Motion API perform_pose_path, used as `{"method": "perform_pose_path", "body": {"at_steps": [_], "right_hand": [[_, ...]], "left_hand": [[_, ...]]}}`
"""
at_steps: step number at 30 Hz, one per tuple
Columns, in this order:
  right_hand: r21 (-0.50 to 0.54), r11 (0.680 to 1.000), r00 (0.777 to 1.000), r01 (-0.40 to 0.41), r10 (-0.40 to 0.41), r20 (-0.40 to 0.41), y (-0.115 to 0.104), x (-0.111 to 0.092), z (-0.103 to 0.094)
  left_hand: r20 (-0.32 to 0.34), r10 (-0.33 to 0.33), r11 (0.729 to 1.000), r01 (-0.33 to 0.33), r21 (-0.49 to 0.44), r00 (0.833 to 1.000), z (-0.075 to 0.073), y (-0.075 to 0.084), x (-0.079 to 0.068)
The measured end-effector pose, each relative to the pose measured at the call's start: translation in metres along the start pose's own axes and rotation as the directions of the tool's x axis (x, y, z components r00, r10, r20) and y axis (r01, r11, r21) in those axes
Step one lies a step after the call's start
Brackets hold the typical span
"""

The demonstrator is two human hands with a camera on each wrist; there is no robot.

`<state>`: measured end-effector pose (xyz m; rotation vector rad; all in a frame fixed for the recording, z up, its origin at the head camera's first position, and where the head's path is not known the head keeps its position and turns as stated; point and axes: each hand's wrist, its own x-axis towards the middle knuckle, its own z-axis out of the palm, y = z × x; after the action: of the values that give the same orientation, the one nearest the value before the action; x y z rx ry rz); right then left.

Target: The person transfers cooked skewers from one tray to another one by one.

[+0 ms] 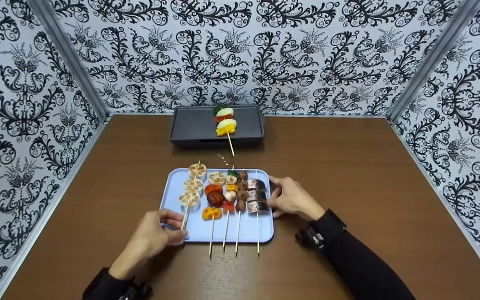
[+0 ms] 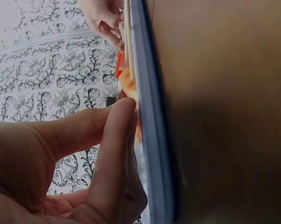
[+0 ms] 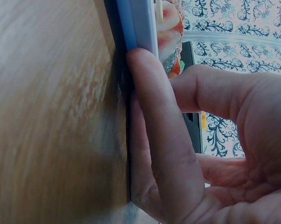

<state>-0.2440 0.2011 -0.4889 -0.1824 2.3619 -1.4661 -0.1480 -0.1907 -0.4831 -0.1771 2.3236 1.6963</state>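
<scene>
A light blue tray (image 1: 198, 234) holds several food skewers. My left hand (image 1: 152, 233) is at its front left corner, thumb and fingers pinching the bare stick of a skewer of lotus root slices (image 1: 193, 183). In the left wrist view the thumb and a finger (image 2: 114, 149) meet beside the tray's rim, and the stick is hidden. At the tray's right edge, my right hand (image 1: 294, 198) grips the rim, close to a skewer of dark-skinned pieces (image 1: 257, 196). A fingertip (image 3: 145, 58) presses the tray's side in the right wrist view.
Behind the tray stands a dark grey grill plate (image 1: 194, 123) with one vegetable skewer (image 1: 225, 121) on it, its stick jutting over the front edge. Meatball (image 1: 242, 195) and mixed skewers (image 1: 215, 196) lie mid-tray, sticks past the front rim. Patterned walls (image 1: 240, 54) enclose the brown table (image 1: 348, 166).
</scene>
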Motion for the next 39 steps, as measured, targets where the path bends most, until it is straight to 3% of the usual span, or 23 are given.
{"method": "perform_pose_path", "body": {"at_steps": [16,24,39], "right_hand": [[-0.013,1.000,1.000,-0.002,0.002,0.004,-0.004,0.003,-0.002],[0.014,1.000,1.000,-0.028,0.028,0.003,-0.003,0.002,-0.002],[0.003,1.000,1.000,-0.027,0.027,-0.004,0.000,0.000,0.001]], "left_hand": [[0.047,-0.020,0.999,0.017,0.050,0.999,0.008,0.004,-0.012],[0.029,0.077,0.969,-0.082,0.232,0.997,0.010,0.009,-0.015],[-0.005,0.156,0.935,-0.146,0.324,0.988,0.010,0.018,-0.010]]}}
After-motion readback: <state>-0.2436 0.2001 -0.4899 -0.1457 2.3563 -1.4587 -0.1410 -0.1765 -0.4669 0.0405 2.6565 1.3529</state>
